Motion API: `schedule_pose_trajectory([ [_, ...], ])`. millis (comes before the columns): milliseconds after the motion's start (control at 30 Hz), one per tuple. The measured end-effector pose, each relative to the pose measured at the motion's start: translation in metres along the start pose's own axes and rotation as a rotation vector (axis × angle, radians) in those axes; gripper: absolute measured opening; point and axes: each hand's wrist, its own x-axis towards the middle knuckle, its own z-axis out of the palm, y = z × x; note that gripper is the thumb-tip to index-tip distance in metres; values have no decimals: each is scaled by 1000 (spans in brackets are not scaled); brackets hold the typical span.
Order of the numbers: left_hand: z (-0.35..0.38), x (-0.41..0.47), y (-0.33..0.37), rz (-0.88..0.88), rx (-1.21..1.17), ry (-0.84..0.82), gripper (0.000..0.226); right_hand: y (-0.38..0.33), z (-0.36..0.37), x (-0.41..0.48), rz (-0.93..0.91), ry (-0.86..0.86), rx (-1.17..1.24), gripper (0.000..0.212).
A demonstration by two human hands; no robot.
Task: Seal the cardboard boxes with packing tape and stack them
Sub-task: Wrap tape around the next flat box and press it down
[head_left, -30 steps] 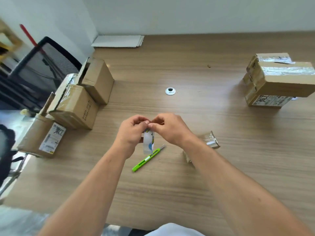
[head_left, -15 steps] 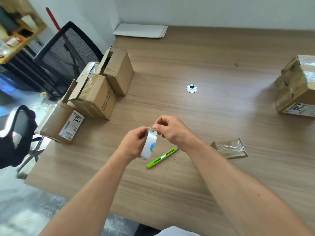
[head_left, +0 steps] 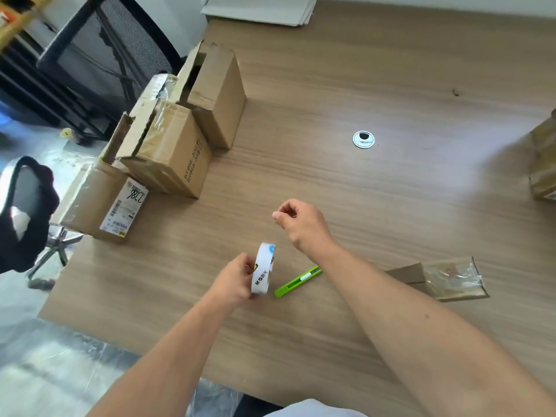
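My left hand [head_left: 237,281] grips a white roll of packing tape [head_left: 263,267] upright, just above the wooden table [head_left: 391,206]. My right hand [head_left: 302,225] hovers a little above and beyond the roll, thumb and forefinger pinched together as if on the clear tape's end; the strip itself is too faint to see. Three brown cardboard boxes stand at the table's left side: a far one with an open flap [head_left: 216,94], a middle one with torn tape [head_left: 168,145], and a labelled one [head_left: 102,203] at the edge. A taped box [head_left: 544,164] shows at the right border.
A green utility knife [head_left: 298,281] lies beside the roll, under my right forearm. A cardboard scrap with crumpled plastic [head_left: 445,279] lies to the right. There is a round cable grommet [head_left: 363,139], papers [head_left: 261,10] at the far edge, and a mesh chair [head_left: 99,55] beyond the table's left side.
My right hand has left the roll and risen away from it, still pinched. The left hand lowered the roll towards me. The view swung left, so the taped boxes slid to the right border.
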Motion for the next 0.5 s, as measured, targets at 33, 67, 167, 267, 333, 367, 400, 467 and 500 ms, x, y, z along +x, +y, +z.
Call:
schedule_pose_trajectory([
  [33,-2,5,-1,-30,30,5,24,4,6,5,31,-13,-28,18],
  [67,-3,10,-4,-59,79,5,31,9,12,11,65,-29,-60,21],
  [167,-5,18,-6,-96,229,-6,33,24,29,27,112,-48,-240,25],
  [267,-4,26,-8,-129,269,-38,23,36,41,37,47,-33,-405,19],
  [333,-4,33,-10,-135,260,-49,17,42,48,39,13,-22,-499,20],
  [367,-5,36,-12,-129,268,-60,15,45,50,38,-4,-13,-556,22],
  [400,-6,39,-15,-122,283,-70,12,49,53,37,-22,4,-600,25],
  [467,-10,45,-20,-106,336,-94,11,54,57,37,-42,58,-617,30],
  [500,-12,47,-22,-112,359,-106,11,55,58,37,-31,87,-591,35],
])
